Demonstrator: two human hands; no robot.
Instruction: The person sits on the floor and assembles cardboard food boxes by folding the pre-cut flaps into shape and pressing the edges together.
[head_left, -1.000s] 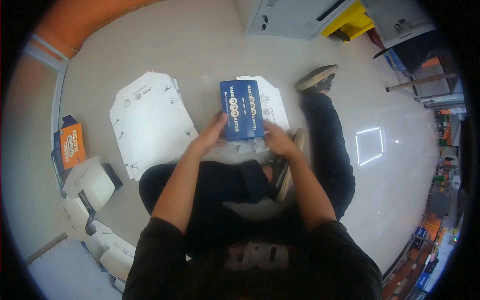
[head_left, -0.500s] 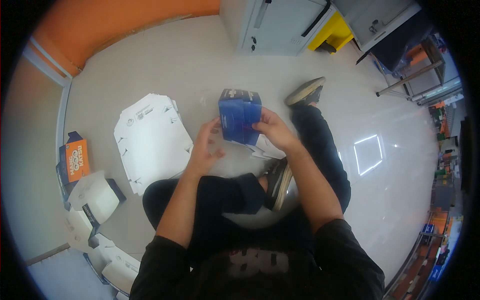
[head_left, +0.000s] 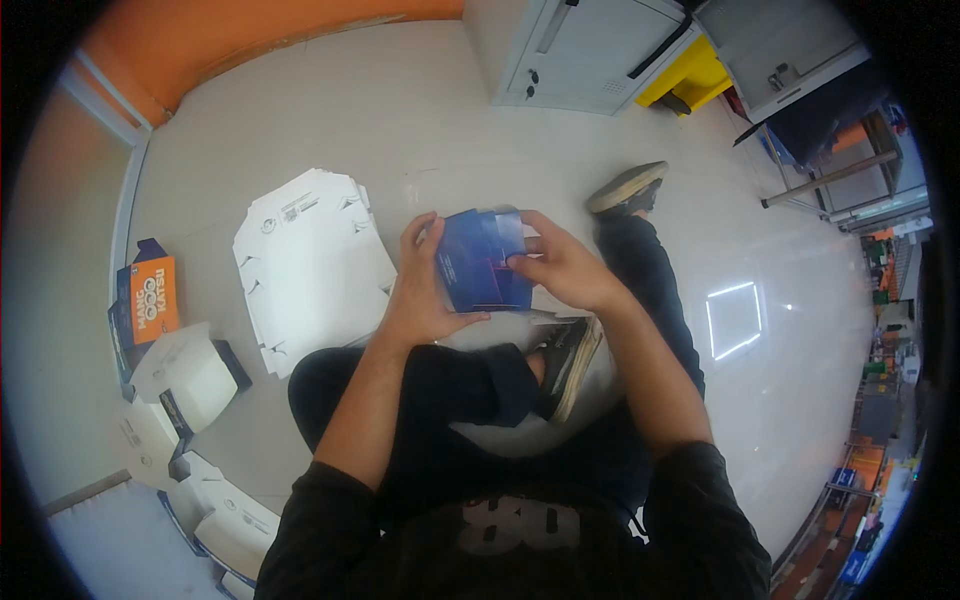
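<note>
Over my crossed legs I hold a blue folding carton (head_left: 478, 262) with overlapping panels, one of them paler. My left hand (head_left: 418, 295) grips its left side, fingers along the upper left edge and thumb near the lower edge. On the right side, my right hand (head_left: 566, 264) pinches the carton, thumb on the facing panel and fingers at the upper right corner. The side turned away from me is hidden. To the left, a stack of flat white carton blanks (head_left: 315, 275) with small printed marks lies on the floor.
Several opened white-and-dark cartons (head_left: 185, 385) lie at the far left, near an orange-and-navy carton (head_left: 153, 298) by the wall. A grey metal cabinet (head_left: 590, 60) stands ahead, beside a yellow object (head_left: 690, 78). My shoes (head_left: 572, 372) rest on the pale tiled floor (head_left: 770, 400).
The blue carton has tilted and moved slightly lower, its top no longer facing me. My left hand, earlier loose at its side, now grips its left edge.
</note>
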